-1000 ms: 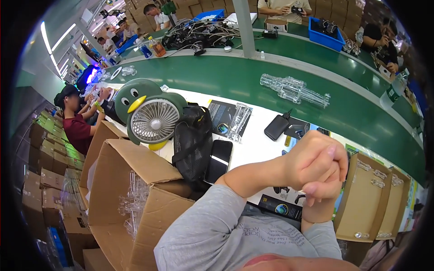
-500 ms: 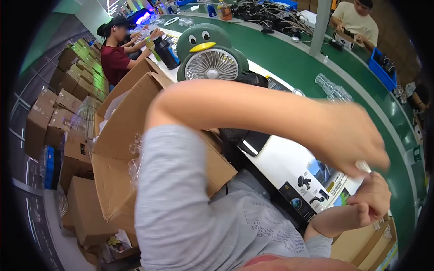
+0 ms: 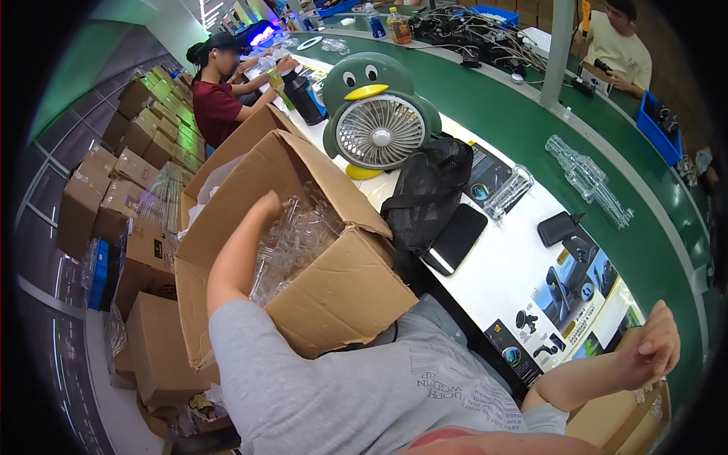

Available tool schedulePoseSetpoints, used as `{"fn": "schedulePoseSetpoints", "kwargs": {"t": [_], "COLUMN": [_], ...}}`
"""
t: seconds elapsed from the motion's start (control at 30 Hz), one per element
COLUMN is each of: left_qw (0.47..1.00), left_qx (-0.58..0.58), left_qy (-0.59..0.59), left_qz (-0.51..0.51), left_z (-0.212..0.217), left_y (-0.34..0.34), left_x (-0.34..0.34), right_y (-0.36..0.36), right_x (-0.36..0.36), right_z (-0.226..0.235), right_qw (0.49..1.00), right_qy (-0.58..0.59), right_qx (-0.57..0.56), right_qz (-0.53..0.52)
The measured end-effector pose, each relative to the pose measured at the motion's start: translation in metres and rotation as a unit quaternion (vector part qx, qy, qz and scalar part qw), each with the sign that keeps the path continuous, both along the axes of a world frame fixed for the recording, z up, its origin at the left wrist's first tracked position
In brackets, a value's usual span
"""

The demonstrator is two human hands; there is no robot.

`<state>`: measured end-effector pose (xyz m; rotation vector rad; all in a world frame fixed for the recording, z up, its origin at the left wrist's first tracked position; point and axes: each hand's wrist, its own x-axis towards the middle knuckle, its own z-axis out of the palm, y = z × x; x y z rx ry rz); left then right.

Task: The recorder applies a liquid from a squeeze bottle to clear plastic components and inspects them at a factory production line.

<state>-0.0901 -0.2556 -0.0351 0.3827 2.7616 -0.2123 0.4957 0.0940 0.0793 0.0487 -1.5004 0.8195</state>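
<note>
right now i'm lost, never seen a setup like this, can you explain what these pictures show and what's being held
There is no machine here: these are a person's own bare hands. Every picture comes from one wide camera worn on the head, looking down, so straight edges bend near the rim.

The left hand reaches into an open cardboard box among clear plastic pieces; its fingers are hidden, so I can't tell whether it holds anything. The right hand is raised, fingers partly curled, with nothing clearly visible in its grip.

On the white table are a green bird-faced fan, a black mesh bag and a dark phone.
</note>
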Motion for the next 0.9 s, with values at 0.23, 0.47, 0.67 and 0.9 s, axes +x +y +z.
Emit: {"fn": "schedulePoseSetpoints", "kwargs": {"t": [0.23,0.47,0.67,0.9], "left_qw": [0.975,0.966,0.94,0.936], "left_qx": [-0.047,-0.046,-0.187,-0.038], "left_qy": [-0.205,-0.119,-0.179,-0.33], "left_qz": [0.077,-0.225,-0.223,-0.112], "left_z": [-0.011,-0.025,-0.039,-0.049], "left_y": [-0.039,-0.067,-0.045,-0.023], "left_x": [-0.013,-0.023,-0.039,-0.061], "right_y": [0.0,0.004,0.001,0.001], "right_x": [-0.004,-0.006,-0.01,-0.007], "right_z": [0.001,0.0,0.001,-0.001], "right_qw": [0.998,0.999,0.998,0.999], "right_qy": [-0.021,-0.022,-0.034,-0.033], "right_qx": [0.032,0.015,0.032,0.034], "right_qz": [0.04,0.031,0.031,0.024]}}
